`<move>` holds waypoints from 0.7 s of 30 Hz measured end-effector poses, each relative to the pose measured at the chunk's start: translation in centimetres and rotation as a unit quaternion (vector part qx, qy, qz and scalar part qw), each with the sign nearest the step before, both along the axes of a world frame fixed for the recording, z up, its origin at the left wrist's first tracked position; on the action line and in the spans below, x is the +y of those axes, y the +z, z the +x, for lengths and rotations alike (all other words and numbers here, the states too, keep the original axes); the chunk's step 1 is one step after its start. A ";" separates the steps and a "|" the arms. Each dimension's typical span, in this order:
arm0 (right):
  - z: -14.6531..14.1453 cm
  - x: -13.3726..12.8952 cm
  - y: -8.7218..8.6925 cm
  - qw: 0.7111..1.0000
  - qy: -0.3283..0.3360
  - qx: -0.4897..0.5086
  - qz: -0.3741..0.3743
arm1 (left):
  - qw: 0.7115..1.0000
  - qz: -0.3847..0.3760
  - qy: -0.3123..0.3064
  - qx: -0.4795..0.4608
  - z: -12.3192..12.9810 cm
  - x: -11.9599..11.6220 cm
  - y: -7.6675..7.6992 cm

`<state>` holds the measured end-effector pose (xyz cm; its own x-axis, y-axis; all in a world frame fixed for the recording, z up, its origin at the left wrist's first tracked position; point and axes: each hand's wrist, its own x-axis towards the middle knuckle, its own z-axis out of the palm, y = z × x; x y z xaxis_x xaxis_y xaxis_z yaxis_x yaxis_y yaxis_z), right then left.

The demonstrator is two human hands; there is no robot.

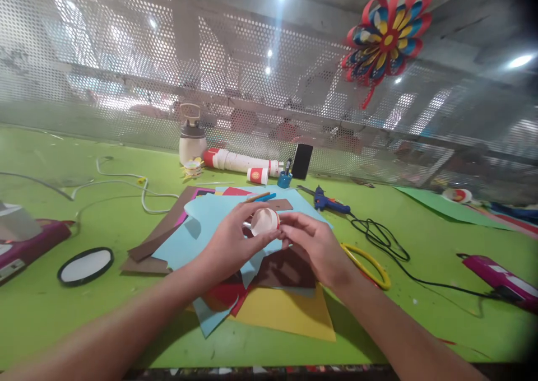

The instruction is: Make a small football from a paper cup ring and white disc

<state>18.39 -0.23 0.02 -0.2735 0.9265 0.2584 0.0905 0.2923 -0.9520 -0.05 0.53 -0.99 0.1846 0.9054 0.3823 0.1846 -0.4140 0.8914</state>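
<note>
"Above the light-blue paper [214, 215], what were the hands doing?"

"Both had closed on one small paper cup [264, 223]. The left hand [227, 238] curled round one side, while the right hand [317, 246] pinched the opposite edge with its fingertips, and the open mouth faced the wearer."

"Which step was that?"

"Handling or adjusting the cup, I judged; the exact action was unclear. Any further turn called for a light, two-sided grip, since thin paper could crumple."

"And the glue gun [330, 203]?"

"It lay on the green tabletop [138, 333], beyond the right hand, untouched."

"Was any writing legible?"

"None that I could read. Another cup, the red-and-white paper cup [258, 175] near the blue pen holder [284, 179], bore a round gold emblem, too small to decipher. No brand was readable on the magenta power strip [500, 277] either."
</note>
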 end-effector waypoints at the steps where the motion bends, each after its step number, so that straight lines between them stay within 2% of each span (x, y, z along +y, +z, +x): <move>1: -0.1 0.0 -0.1 1.000 -0.012 0.002 -0.003 | 0.999 0.027 0.009 0.030 0.1 -0.1 -0.2; 4: -1.0 -0.3 -0.5 0.999 -0.034 -0.015 -0.001 | 0.990 0.102 0.007 0.096 0.4 -0.8 -0.5; 6: -1.4 -0.5 -0.8 0.998 -0.053 -0.041 0.011 | 0.987 0.114 -0.002 0.115 0.7 -1.2 -0.6; 9: -0.9 0.1 -0.9 0.992 -0.086 -0.084 0.035 | 0.984 0.080 -0.001 0.157 0.8 -1.5 -0.4; 12: 1.0 1.3 -0.6 0.985 -0.102 -0.137 0.037 | 0.953 0.025 -0.004 0.302 0.2 -1.1 0.1; 14: 2.5 1.9 -0.4 0.976 -0.090 -0.194 0.033 | 0.916 0.013 -0.019 0.401 -0.5 -0.6 0.4; 17: 3.6 1.7 -0.4 0.955 -0.051 -0.290 0.047 | 0.895 -0.002 -0.042 0.444 -1.8 0.6 0.8; 21: 2.6 0.6 -0.9 0.916 0.003 -0.390 0.095 | 0.875 -0.023 -0.063 0.480 -3.1 2.2 1.0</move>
